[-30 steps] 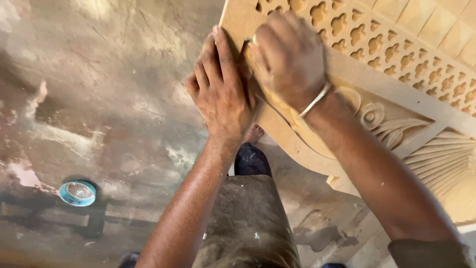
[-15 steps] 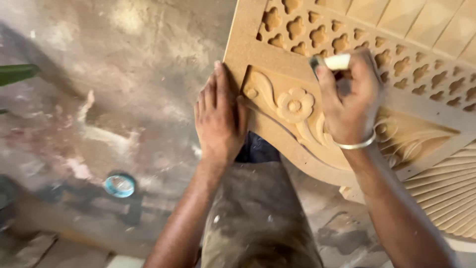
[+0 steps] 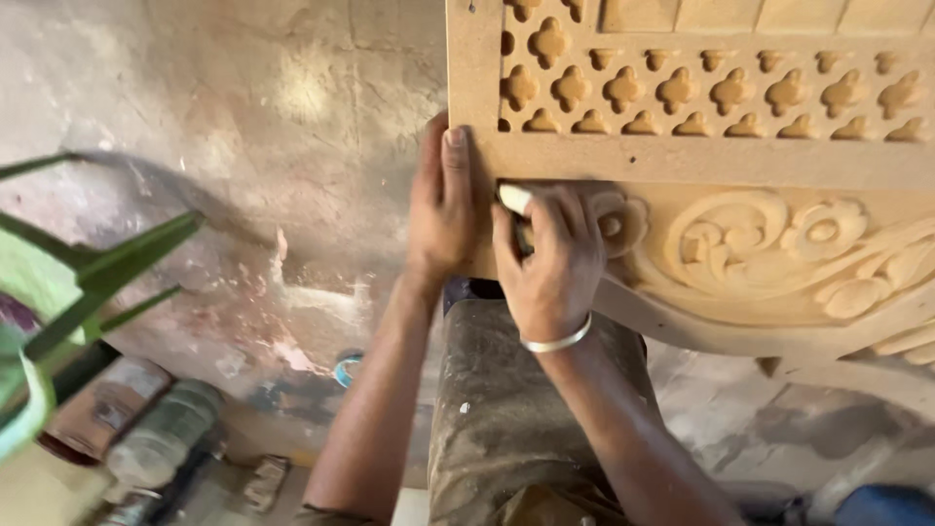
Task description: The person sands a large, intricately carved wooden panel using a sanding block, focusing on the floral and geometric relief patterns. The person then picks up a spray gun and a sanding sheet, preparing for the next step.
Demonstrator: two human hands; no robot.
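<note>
A carved wooden panel [image 3: 701, 156] with cut-out lattice holes and raised flower scrolls fills the upper right of the head view. My left hand [image 3: 443, 200] lies flat against the panel's left edge, fingers pointing up. Just to its right, my right hand [image 3: 550, 258] is closed on a small pale sanding block [image 3: 513, 199] pressed against the carving near the lower left corner. A metal bangle [image 3: 555, 341] sits on my right wrist. My dusty trouser leg [image 3: 506, 409] is below the hands.
Stained concrete floor [image 3: 273, 146] spreads to the left. A green metal frame [image 3: 88, 282] stands at the left edge. A power tool [image 3: 161, 438] and clutter lie at the bottom left, with a small blue round lid [image 3: 346, 370] nearby.
My right hand has slid left across the carving with the block and now sits beside my left hand. The camera view shifted, bringing the green frame and tool into sight.
</note>
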